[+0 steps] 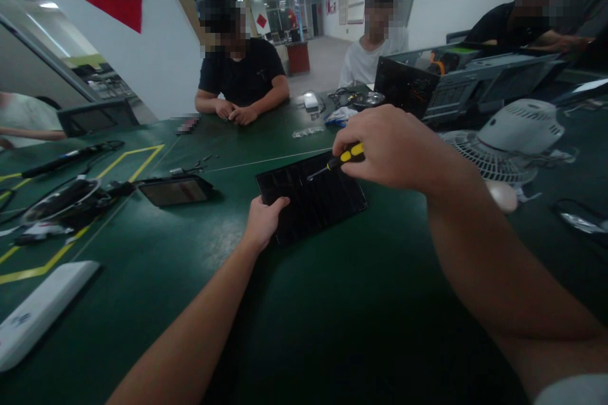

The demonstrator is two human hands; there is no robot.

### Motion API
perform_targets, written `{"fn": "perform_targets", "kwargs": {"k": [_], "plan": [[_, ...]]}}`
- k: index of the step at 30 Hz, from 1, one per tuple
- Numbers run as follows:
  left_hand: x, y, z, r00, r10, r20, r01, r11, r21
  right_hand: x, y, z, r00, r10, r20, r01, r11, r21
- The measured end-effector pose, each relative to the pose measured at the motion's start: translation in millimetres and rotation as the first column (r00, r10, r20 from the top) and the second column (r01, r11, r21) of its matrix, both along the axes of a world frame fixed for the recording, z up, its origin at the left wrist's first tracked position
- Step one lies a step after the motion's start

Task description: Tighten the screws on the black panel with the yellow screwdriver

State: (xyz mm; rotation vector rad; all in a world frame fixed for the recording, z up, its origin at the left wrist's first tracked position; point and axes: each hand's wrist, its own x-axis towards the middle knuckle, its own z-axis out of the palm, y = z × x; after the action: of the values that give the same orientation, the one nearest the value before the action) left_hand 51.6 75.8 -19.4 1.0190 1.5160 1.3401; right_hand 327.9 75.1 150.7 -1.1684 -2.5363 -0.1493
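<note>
A flat black rectangular panel (318, 205) lies at a slant on the green table (228, 304); its kind is too dark to make out. My left hand (263, 221) grips the panel's left edge, thumb on top and fingers hidden beneath. Above its right half, my right hand (384, 149) is closed round a screwdriver (349, 155) with a yellow and black handle. The screwdriver's thin metal shaft points down and left, its tip over the panel's upper middle. Whether the tip touches the surface I cannot tell.
A propped tablet (175, 190) stands left of the panel. Farther left are cables (71, 196) and a white oblong case (45, 310). A white fan (517, 133) and a grey metal chassis (489, 76) occupy the right. A person (242, 69) sits across the table, with others nearby.
</note>
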Motion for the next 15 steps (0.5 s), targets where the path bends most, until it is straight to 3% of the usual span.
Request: {"fn": "perform_targets", "kwargs": {"k": [9,15], "plan": [[1.0,0.2,0.5,1.000,0.007,-0.005,-0.007,1.000,0.012,6.6,-3.8,9.0,0.999,-0.049,0.013,0.048,0.999,0.004],[-0.5,1.4,-0.8,1.000,-0.009,0.009,0.009,1.000,0.006,6.0,2.9,4.3,0.999,0.032,0.027,-0.032,0.999,0.015]]}}
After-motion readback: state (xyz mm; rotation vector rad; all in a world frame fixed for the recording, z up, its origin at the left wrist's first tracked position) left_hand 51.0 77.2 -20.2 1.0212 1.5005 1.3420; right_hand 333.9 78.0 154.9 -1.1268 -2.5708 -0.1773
